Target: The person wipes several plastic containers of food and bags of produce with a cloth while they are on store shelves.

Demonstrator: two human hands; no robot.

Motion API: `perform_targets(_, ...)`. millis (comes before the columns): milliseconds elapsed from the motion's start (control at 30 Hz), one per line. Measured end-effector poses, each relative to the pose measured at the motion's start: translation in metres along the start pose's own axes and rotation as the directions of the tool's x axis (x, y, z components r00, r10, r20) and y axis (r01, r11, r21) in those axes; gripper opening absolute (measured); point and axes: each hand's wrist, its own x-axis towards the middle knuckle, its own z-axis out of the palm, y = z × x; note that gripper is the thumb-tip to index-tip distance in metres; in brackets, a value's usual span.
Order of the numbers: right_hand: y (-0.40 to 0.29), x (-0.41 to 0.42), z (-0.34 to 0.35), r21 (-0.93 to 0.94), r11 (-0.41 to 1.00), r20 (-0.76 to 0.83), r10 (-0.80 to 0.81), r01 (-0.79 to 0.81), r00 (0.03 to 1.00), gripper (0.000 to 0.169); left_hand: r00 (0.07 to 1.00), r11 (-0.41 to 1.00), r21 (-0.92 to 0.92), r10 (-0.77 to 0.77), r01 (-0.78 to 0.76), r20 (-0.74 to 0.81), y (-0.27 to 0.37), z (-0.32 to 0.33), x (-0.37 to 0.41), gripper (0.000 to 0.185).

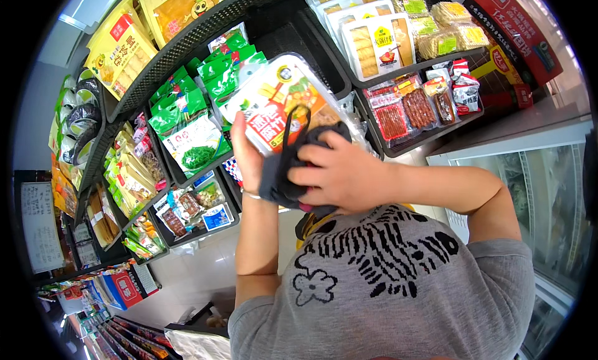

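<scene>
My left hand (247, 157) holds a sealed, printed food package (285, 96) by its left edge, tilted in front of my chest. A bunched dark cloth (299, 161) with a thin loop is gripped in my right hand (343, 173). It lies against the lower part of the package and covers it there. Just behind the package, green-topped food bags (233, 70) stand in a black shelf tray. To their lower left is a white and green bag (194, 143) with a picture of green strands.
Yellow bags (124, 49) fill the upper left shelf. Packs of sausages (420, 105) and pale trays of rolls (380, 44) sit at the right. A glass-fronted cabinet (551, 187) stands beside my right arm. Below the shelves runs a tiled floor (201, 271).
</scene>
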Motion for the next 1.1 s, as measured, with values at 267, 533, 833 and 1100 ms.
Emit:
perform_targets(267, 0.043, -0.051, -0.009, 0.014, 0.994, 0.011, -0.109, 0.108, 0.994, 0.034, 0.964, 0.964, 0.157, 0.233, -0.212, -0.130, 0.006, -0.007, -0.003, 0.057)
perform_targets(533, 0.070, -0.058, -0.007, 0.972, -0.189, 0.223, 0.926, -0.138, 0.303, 0.039, 0.966, 0.971, 0.189, 0.183, -0.148, -0.184, 0.012, -0.016, -0.003, 0.059)
perform_targets(833, 0.035, -0.031, 0.028, 0.967, -0.168, 0.248, 0.794, -0.192, 0.555, 0.067, 0.978, 0.982, 0.145, 0.142, -0.120, -0.154, 0.000, -0.018, -0.011, 0.063)
perform_targets(1100, 0.025, -0.044, 0.050, 0.553, 0.545, -0.113, 0.798, -0.630, 0.592, 0.049, 0.979, 0.965, 0.254, 0.105, -0.059, -0.174, -0.021, -0.034, -0.043, 0.049)
